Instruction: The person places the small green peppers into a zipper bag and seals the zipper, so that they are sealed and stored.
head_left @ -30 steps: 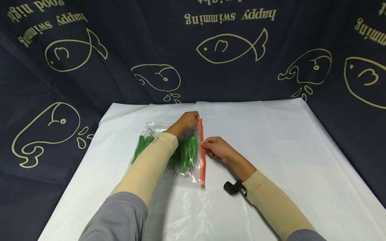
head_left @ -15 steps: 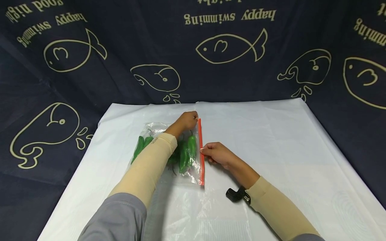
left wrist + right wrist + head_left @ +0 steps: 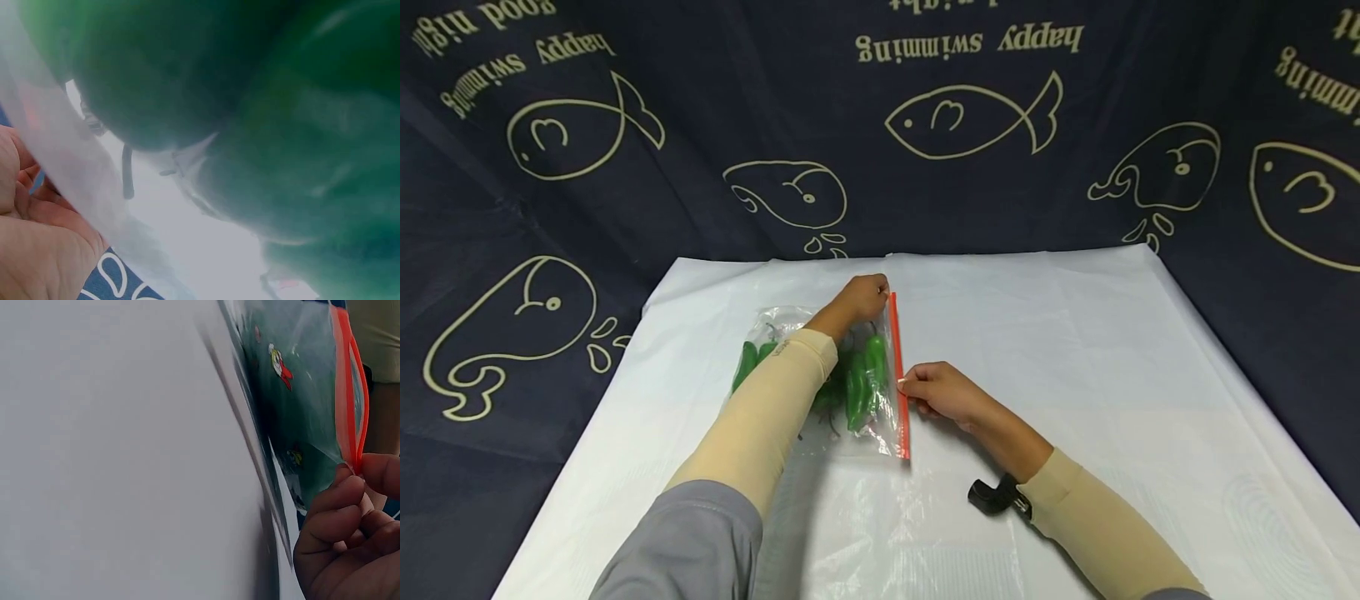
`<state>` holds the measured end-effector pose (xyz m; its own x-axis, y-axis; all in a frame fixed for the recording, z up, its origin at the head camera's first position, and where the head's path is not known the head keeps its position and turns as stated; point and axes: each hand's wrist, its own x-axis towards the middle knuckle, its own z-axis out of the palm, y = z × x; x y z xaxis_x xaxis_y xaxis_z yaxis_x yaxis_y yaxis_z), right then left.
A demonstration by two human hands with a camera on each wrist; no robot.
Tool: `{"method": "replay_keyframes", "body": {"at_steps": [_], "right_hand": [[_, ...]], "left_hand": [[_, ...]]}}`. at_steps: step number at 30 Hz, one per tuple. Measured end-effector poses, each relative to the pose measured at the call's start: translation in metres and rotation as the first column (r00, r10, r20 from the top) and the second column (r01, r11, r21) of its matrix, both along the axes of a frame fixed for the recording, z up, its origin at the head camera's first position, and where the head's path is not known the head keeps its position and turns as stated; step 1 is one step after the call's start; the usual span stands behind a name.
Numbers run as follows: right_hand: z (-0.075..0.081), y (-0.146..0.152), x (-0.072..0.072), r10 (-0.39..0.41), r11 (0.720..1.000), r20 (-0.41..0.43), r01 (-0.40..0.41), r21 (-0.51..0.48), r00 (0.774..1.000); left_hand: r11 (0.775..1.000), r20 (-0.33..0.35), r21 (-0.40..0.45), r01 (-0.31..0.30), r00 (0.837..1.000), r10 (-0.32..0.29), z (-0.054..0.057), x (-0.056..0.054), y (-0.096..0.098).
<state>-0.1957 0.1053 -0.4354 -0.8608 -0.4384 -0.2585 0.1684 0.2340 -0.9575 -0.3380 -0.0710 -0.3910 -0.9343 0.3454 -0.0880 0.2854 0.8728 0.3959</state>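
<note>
A clear zip bag (image 3: 790,317) lies on the white-covered table with several green peppers (image 3: 857,392) inside. Its red zip strip (image 3: 896,342) runs along the right edge. My left hand (image 3: 867,296) holds the bag at the strip's far end; in the left wrist view, peppers (image 3: 156,75) fill most of the picture. Partway down the strip, my right hand (image 3: 940,392) pinches it between thumb and forefinger, a small white spot at the fingertips. The right wrist view shows the red strip (image 3: 344,375) parted above the pinching fingers (image 3: 337,494).
A white cloth (image 3: 1075,358) covers the table. Behind it hangs a dark blue curtain (image 3: 985,208) printed with fish and whales. A black wrist-camera mount (image 3: 992,497) juts from the right sleeve close over the cloth.
My right hand has slid along the red strip toward the near end. The left hand stays at the far corner, and the bag has shifted only slightly.
</note>
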Motion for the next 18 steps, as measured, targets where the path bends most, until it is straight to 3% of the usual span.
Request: {"method": "replay_keyframes", "body": {"at_steps": [8, 18], "right_hand": [[0.0, 0.003, 0.009, 0.017, 1.0, -0.017, -0.017, 0.017, 1.0], [0.0, 0.006, 0.02, 0.049, 0.998, -0.008, -0.049, 0.032, 0.999]], "left_hand": [[1.0, 0.028, 0.017, -0.02, 0.999, 0.019, -0.001, 0.0, 0.0], [1.0, 0.047, 0.027, -0.016, 0.999, 0.015, -0.008, -0.009, -0.002]]}}
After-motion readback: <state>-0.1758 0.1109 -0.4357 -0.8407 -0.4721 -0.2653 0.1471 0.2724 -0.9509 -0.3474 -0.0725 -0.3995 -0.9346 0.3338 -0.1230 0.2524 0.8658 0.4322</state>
